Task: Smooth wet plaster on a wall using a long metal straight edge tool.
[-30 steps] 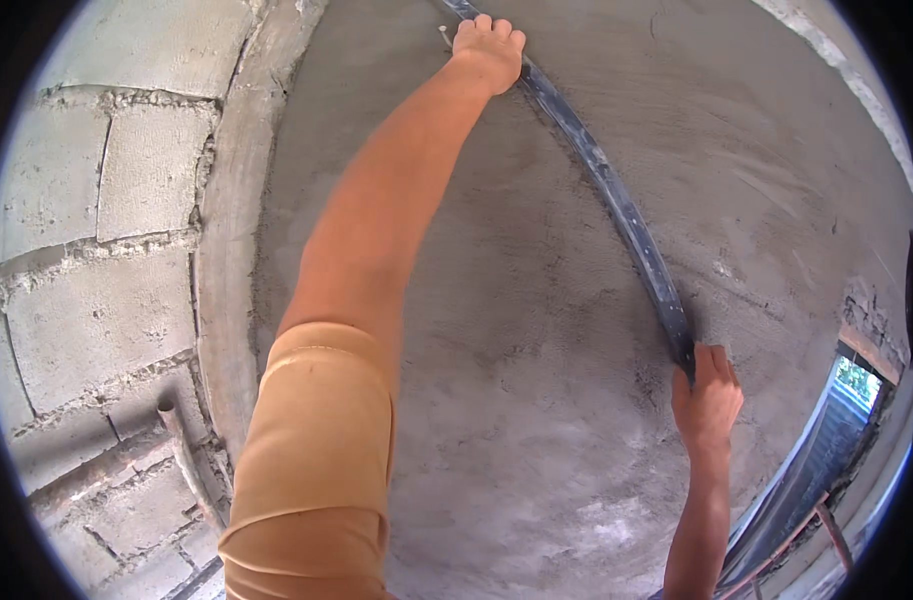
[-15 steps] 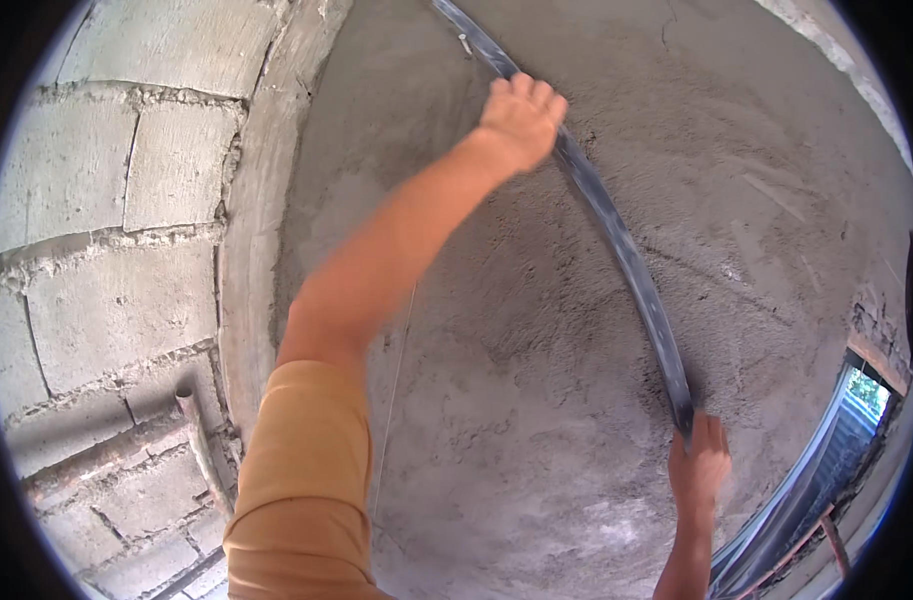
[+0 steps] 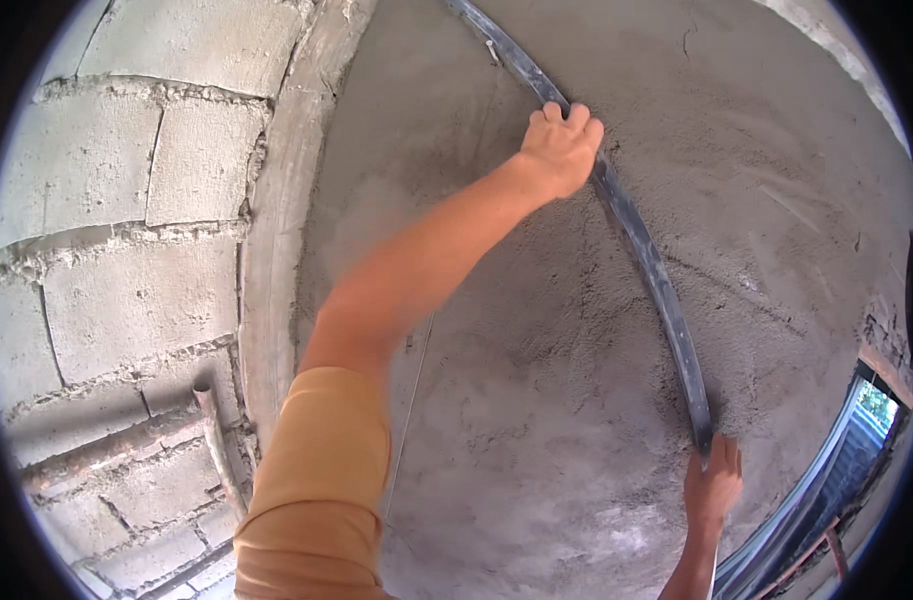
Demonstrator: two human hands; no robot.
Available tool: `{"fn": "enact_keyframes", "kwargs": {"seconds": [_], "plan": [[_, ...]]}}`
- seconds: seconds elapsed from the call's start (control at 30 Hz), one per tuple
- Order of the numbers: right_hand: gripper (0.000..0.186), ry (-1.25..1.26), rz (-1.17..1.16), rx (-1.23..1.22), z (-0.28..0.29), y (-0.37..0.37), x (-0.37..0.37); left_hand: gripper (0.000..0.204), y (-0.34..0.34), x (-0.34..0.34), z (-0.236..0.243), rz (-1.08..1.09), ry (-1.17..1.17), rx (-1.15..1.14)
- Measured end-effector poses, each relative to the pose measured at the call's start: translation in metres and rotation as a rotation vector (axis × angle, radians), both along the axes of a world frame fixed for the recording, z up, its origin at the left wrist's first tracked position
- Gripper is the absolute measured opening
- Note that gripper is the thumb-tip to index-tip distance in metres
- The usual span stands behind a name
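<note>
A long, dark screed bar lies slantwise against a grey plastered wall, from the top middle down to the lower right. It looks curved in this view, and pale mortar smears mark its face. My left hand grips its upper part, the fingers wrapped over the far edge. At its lower end my right hand is closed around the tip, fingers partly hidden. My left arm, in a mustard sleeve, reaches up across the wall. Rough, coarse mortar shows beside the bar's middle.
Bare block masonry with rough joints fills the left side, bordered by a concrete column edge. Wooden poles stand at lower left. A window opening and blue sheeting are at lower right.
The whole view has shifted a little. Against the wall, the screed bar and my left hand sit slightly lower and further right. Both hands have kept their grip.
</note>
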State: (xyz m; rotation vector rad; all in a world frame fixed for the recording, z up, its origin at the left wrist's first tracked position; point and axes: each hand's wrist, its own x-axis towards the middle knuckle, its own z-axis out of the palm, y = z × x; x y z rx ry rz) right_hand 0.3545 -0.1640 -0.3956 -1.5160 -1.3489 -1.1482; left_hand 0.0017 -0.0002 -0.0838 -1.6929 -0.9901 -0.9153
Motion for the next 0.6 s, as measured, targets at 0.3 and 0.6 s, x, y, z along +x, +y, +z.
{"fn": "enact_keyframes", "kwargs": {"seconds": [0.3, 0.6], "plan": [[0.036, -0.017, 0.143, 0.09, 0.064, 0.034, -0.064, 0.045, 0.008, -0.05, 0.064, 0.111, -0.189, 0.0], [0.034, 0.006, 0.129, 0.089, -0.033, -0.017, 0.02, 0.039, -0.033, 0.029, -0.002, -0.276, -0.053, 0.259]]}}
